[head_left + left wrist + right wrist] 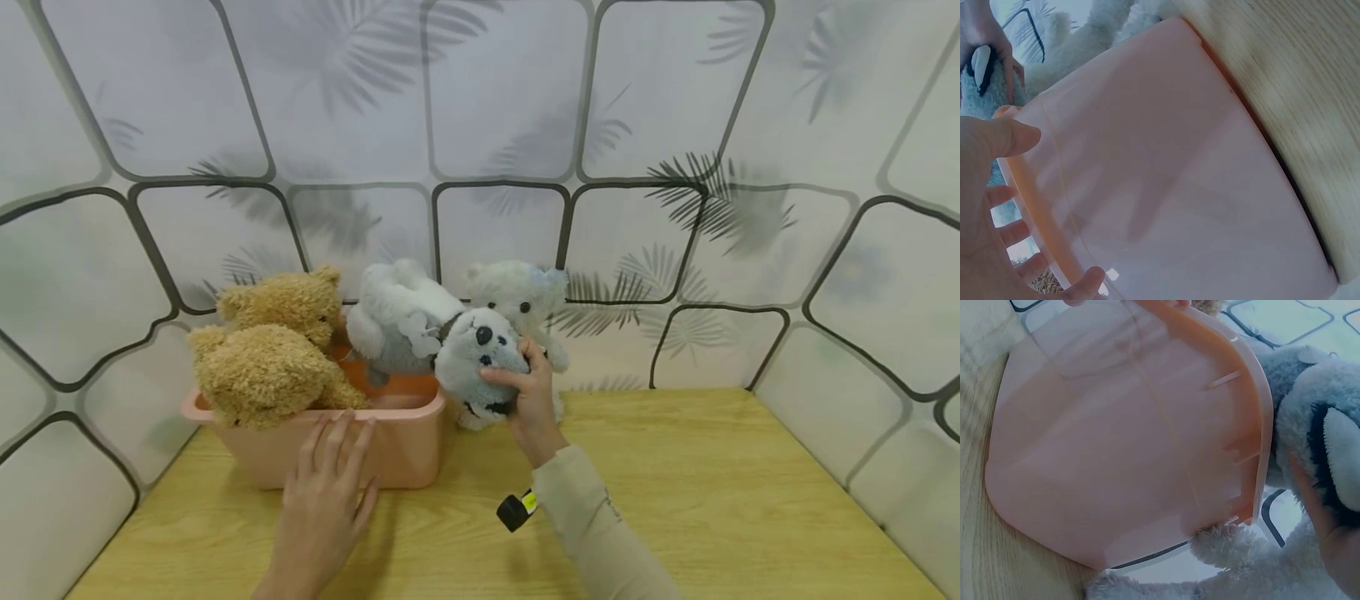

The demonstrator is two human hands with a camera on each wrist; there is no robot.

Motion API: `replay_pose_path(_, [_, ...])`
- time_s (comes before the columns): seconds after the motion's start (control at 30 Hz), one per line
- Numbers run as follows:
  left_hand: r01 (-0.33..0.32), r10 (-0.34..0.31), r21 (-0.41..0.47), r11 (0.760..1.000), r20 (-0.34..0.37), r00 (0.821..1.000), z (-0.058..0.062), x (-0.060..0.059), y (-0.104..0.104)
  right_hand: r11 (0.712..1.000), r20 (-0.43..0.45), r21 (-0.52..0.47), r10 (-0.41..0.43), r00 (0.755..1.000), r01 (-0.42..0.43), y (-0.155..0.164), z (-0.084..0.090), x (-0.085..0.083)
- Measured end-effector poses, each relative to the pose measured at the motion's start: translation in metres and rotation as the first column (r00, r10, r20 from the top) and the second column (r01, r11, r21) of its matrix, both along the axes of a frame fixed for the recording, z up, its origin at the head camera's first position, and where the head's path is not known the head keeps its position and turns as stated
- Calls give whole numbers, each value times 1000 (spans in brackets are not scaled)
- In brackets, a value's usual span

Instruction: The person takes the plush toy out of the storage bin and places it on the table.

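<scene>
Left hand (324,492): spread, touching the pink bin (408,454)
Right hand (534,404): I pinch the gray plush (467,367) by its head

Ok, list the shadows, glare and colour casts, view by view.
Head view: soft light, a faint shadow on the table beside the left hand; left wrist view: finger-shaped shadows on the tub, small glints low in frame; right wrist view: a small glint on the rim, a bluish cast on the held toy.

Soft, fairly even light; faint shadows on pink tub (1179,156); wrist views bluish.
</scene>
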State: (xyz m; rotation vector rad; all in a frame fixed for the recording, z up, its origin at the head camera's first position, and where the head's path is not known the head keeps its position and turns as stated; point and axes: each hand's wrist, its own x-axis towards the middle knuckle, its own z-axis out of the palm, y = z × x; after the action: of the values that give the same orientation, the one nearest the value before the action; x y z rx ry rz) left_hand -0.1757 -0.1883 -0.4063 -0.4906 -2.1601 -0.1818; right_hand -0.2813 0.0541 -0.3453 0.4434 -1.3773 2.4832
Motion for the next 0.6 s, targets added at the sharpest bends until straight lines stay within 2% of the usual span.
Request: replay_pose_path(0.6, [-4,4,-1,1000,4,1000,0,0,0,999,-30,-22,-25,999,24,13,-9,-4])
